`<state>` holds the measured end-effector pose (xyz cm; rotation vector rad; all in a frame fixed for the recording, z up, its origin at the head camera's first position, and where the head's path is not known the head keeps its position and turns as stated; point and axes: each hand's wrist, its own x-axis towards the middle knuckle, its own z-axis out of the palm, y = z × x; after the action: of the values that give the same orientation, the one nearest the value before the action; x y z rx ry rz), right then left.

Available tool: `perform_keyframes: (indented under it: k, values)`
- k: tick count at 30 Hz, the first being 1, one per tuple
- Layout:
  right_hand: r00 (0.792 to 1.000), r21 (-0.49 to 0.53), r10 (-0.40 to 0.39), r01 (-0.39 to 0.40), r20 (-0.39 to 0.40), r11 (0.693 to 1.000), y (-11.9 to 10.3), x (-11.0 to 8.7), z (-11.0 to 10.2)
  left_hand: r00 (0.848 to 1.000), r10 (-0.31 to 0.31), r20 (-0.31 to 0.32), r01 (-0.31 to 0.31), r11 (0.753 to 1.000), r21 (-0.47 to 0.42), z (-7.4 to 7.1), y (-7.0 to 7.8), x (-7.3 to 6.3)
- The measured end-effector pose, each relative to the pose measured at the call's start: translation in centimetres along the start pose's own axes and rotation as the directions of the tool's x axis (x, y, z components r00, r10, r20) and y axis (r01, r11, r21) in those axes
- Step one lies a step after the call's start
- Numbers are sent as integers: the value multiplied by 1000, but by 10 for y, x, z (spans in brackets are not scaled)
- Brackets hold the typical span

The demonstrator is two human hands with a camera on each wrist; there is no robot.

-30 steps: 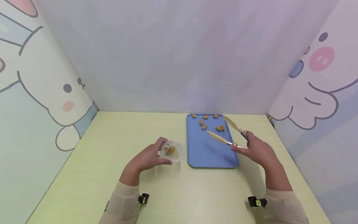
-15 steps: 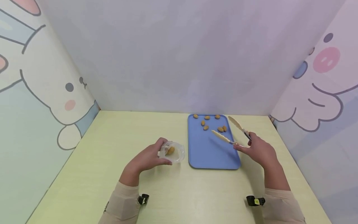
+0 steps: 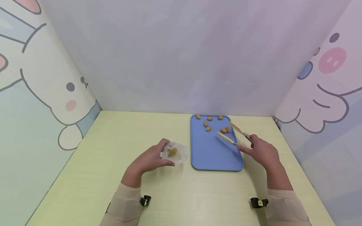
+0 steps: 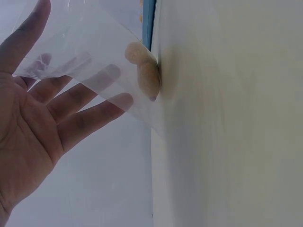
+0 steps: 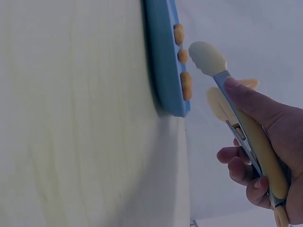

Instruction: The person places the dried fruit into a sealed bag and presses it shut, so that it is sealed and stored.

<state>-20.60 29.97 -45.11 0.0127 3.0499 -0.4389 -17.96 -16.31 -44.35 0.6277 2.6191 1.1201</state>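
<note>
My left hand (image 3: 154, 157) holds a clear plastic bag (image 4: 90, 28) with its fingers and thumb spread around the open mouth. A few brown, almond-like nuts (image 4: 149, 78) lie at the bottom of the bag, close over the table. My right hand (image 3: 264, 152) grips tongs (image 5: 258, 142) with cream-coloured scalloped ends, the thumb along one arm and the fingers curled round the other. The tongs' ends are apart with nothing between them. They hang over the right side of a blue tray (image 3: 215, 153), near a pair of nuts (image 3: 223, 130).
More of the same nuts (image 3: 210, 118) lie scattered over the far half of the tray. The tray stands on a pale yellow table (image 3: 135, 131) that runs back to a plain wall (image 3: 175, 62). Side walls with cartoon animals border the table on both sides.
The tongs' ends have come closer together over the last half second, after the right hand shifted slightly right. The left hand and bag have stayed nearly still.
</note>
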Motion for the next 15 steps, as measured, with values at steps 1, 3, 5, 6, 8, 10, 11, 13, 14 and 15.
perform_keyframes:
  k: [1, 3, 5, 6, 8, 10, 11, 13, 14, 15]
  values:
    - [1000, -5, -8, 8, -1, 1000, 0, 0, 0, 1000, -1, 1, 1, 1000, -1, 0, 0, 0]
    - [1000, -18, -24, 24, -6, 1000, 0, 1, -1, 1000, -2, 2, 2, 1000, -4, 0, 0, 1]
    - [999, -31, -38, 38, -5, 999, -1, 1, -1, 1000, -2, 4, 2, 1000, -10, 1, 0, 1]
    - [999, -39, -44, 44, -3, 998, -1, 1, -2, 1000, -2, 5, 2, 1000, -10, 1, 0, 1]
    - [999, -55, -46, 46, -1, 997, 0, 2, -2, 1000, 1, 7, -1, 1000, -11, 1, 0, 1]
    - [999, -67, -49, 49, 6, 997, 0, 2, -3, 1000, 4, 8, -4, 1000, -11, 0, 0, 1]
    - [999, -73, -52, 53, 9, 996, 0, 3, -3, 1000, 6, 9, -6, 1000, -9, 0, 1, 1]
    - [998, -84, -54, 55, 14, 995, 0, 3, -3, 1000, 10, 9, -10, 1000, -8, 0, 1, 1]
    - [998, -87, -55, 56, 18, 995, 0, 4, -3, 1000, 10, 9, -10, 1000, -8, 0, 1, 1]
    - [998, -90, -57, 59, 22, 994, 0, 4, -3, 1000, 11, 9, -11, 1000, -8, 0, 1, 1]
